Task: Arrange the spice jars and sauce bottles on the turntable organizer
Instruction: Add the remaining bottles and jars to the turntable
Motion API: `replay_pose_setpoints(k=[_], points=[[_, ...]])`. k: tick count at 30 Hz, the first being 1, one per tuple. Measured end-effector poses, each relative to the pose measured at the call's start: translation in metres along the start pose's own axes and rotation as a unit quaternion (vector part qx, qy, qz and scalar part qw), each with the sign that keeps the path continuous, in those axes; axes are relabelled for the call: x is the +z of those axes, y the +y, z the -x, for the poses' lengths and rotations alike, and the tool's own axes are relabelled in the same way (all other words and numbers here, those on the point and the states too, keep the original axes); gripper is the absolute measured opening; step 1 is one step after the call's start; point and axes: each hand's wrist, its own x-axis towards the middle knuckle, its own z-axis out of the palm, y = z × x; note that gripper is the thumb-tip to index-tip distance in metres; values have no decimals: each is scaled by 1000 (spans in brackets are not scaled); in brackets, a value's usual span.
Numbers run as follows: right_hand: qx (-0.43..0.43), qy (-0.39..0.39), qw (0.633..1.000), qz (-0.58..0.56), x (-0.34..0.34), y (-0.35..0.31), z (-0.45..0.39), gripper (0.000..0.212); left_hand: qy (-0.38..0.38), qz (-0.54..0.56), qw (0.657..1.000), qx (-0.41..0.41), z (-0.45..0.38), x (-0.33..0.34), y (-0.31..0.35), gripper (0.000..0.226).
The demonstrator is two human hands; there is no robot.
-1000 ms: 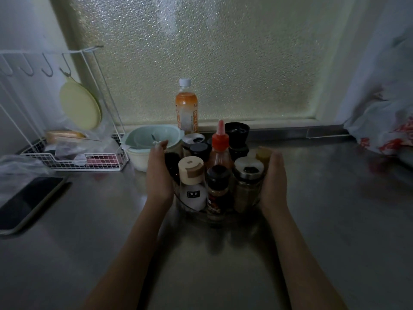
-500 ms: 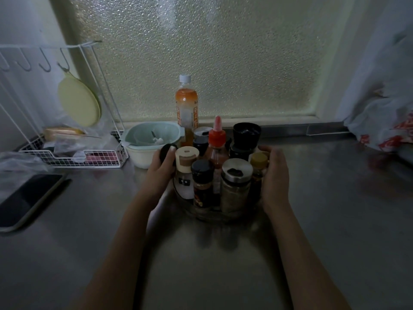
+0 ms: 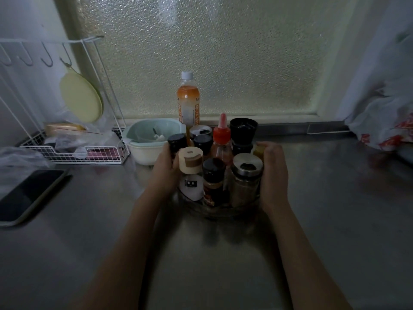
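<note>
Turntable: we see a clear round tray on the steel counter, packed with jars and bottles, all upright.
Left hand: at the tray's 9 o'clock side, our fingers curl around a black-capped jar, gripping it.
Right hand: at 3 o'clock, cupped against the cluster, fingers bent around a small yellow-capped jar; we cannot tell whether it truly grips the jar or just presses on it.
Front row: a white jar with a beige lid at 7 o'clock, a dark spice jar at 6 o'clock touching it, and a glass jar with a metal lid at 5 o'clock.
Middle: a sauce bottle with a red nozzle stands tallest on the tray.
Back row: a black grinder at 1 o'clock, a silver-lidded jar at 11 o'clock, and another black cap just in front of it.
Behind the tray: an orange drink bottle by the frosted window, off the tray.
At 10 o'clock: a pale green bowl nested in a cream one.
Far left: a white wire rack with a yellow round lid hanging on it, and a phone lying flat near the counter's edge.
Far right: a plastic bag with red print.
</note>
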Motion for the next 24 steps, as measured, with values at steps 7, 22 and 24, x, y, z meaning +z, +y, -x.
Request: replay_pose_setpoints(k=[7,22,24], points=[[-90,42,993,61,-2,-5,3,34,-1,112,994,-17,0,-1,2,34],[-204,-41,957,202,-1,-1,2,46,-124,149,955,-226,-64,-16,12,34],[-212,-45,954,207,-1,-2,3,50,-187,150,936,-256,-70,-17,18,32]])
